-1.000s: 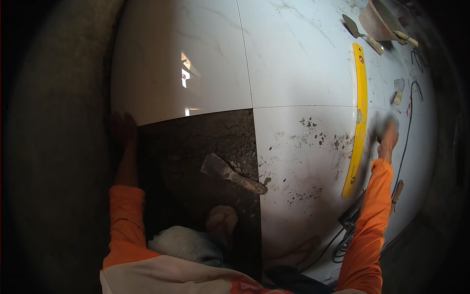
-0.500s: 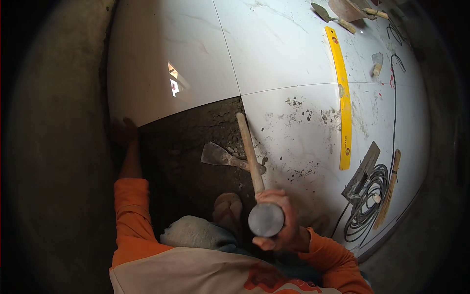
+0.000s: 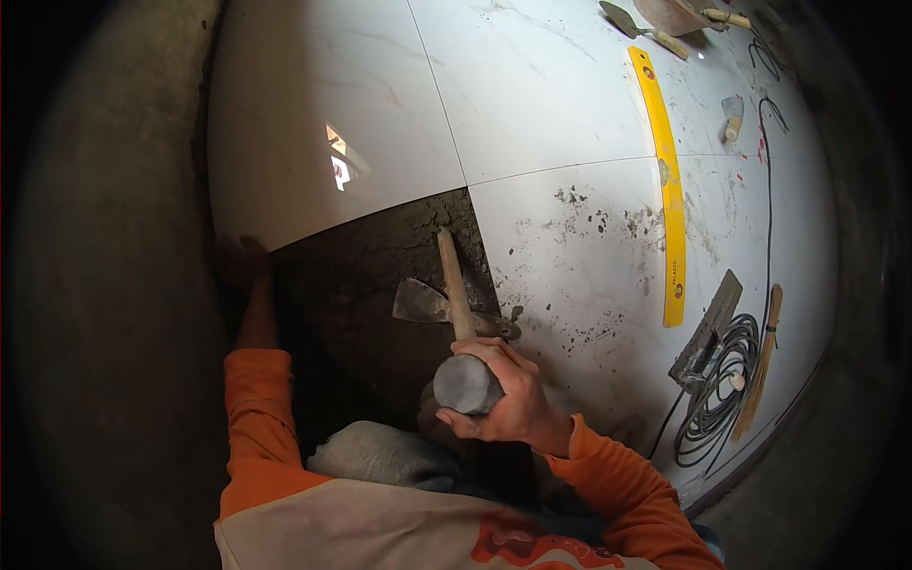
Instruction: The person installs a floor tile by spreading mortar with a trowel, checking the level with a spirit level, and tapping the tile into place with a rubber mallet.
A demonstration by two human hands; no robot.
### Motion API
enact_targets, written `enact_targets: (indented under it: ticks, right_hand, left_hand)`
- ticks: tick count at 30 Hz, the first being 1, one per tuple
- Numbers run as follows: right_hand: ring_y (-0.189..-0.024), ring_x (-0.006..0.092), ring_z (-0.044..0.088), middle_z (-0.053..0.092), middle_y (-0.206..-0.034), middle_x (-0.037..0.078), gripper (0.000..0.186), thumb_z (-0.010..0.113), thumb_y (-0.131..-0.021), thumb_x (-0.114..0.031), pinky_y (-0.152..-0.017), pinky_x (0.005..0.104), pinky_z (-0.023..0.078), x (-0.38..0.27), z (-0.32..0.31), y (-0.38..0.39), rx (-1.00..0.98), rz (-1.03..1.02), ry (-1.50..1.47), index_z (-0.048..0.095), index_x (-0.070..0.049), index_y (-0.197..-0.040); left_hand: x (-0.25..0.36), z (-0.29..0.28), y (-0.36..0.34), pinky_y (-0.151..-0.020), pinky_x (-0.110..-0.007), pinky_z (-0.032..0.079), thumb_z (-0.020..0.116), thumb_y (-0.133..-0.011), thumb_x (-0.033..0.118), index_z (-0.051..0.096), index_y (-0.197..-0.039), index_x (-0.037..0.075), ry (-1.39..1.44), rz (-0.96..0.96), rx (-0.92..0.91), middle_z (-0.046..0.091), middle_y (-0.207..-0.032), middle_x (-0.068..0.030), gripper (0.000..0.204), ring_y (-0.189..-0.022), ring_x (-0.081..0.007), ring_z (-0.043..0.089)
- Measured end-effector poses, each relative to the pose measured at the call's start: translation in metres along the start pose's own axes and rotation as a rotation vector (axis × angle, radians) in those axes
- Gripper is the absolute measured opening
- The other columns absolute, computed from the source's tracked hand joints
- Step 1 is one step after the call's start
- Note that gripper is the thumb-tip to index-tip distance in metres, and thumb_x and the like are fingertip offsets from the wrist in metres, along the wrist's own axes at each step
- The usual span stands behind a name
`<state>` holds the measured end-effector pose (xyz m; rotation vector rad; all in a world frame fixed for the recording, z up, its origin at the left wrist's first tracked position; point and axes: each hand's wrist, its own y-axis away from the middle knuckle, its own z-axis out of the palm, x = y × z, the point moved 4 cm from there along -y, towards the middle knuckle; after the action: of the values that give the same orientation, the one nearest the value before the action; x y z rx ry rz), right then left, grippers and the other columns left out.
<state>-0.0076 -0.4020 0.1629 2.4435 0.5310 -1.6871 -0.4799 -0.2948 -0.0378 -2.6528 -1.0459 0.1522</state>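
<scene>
My right hand (image 3: 513,389) is closed around a rubber mallet close to its round grey head (image 3: 465,385). The mallet's wooden handle (image 3: 456,285) points away from me, over the dark bare patch of floor. Beneath the handle lies a scraper (image 3: 420,301) with a broad, mortar-stained blade, its grip end by the white tile's edge. At the left, my left hand (image 3: 249,264) reaches to the near corner of a marbled white tile (image 3: 275,180), beside the wall. It is in deep shadow; its visible fingers look spread, with no tool seen in them.
On the tiles at right lie a yellow spirit level (image 3: 670,190), a flat trowel (image 3: 708,328), a coiled black cable (image 3: 717,389) and a straw brush (image 3: 760,366). Farther off are a pointed trowel (image 3: 622,19) and a small scraper (image 3: 732,119). A rough wall (image 3: 114,285) borders the left.
My right hand and the mallet have shifted left and slightly away from me; the handle now lies over the bare patch, off the tile's edge. The left hand stays by the tile corner.
</scene>
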Motion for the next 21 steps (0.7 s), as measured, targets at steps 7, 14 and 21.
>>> enact_targets:
  ticks: [7, 14, 21]
  right_hand:
    - [-0.094, 0.031, 0.069, 0.065, -0.108, 0.019, 0.069, 0.088, -0.064, -0.033, -0.083, 0.0365, 0.058, -0.022, -0.03, 0.002, -0.078, 0.035, -0.089, 0.059, 0.003, -0.114]
    - [-0.094, 0.0299, 0.069, 0.066, -0.108, 0.018, 0.067, 0.088, -0.063, -0.032, -0.082, 0.0354, 0.057, -0.002, -0.003, -0.005, -0.028, -0.002, -0.002, 0.059, 0.004, -0.113]
    - [-0.091, 0.0316, 0.07, 0.066, -0.103, 0.018, 0.068, 0.088, -0.065, -0.035, -0.077, 0.037, 0.06, 0.007, -0.017, -0.017, -0.067, 0.028, 0.018, 0.058, 0.004, -0.113]
  left_hand:
    - [-0.004, 0.012, -0.006, -0.114, -0.048, 0.032, 0.045, -0.099, 0.034, 0.05, -0.138, 0.001, -0.02, 0.051, 0.057, 0.049, -0.141, -0.0229, 0.052, -0.134, -0.0356, 0.045]
    - [-0.015, 0.021, -0.007, -0.112, -0.048, 0.034, 0.046, -0.099, 0.033, 0.051, -0.138, 0.002, -0.03, 0.039, 0.054, 0.05, -0.141, -0.0223, 0.05, -0.133, -0.036, 0.046]
    - [0.006, 0.017, -0.001, -0.111, -0.049, 0.034, 0.046, -0.098, 0.033, 0.052, -0.137, 0.002, 0.001, 0.039, 0.022, 0.051, -0.14, -0.0225, 0.05, -0.132, -0.0365, 0.047]
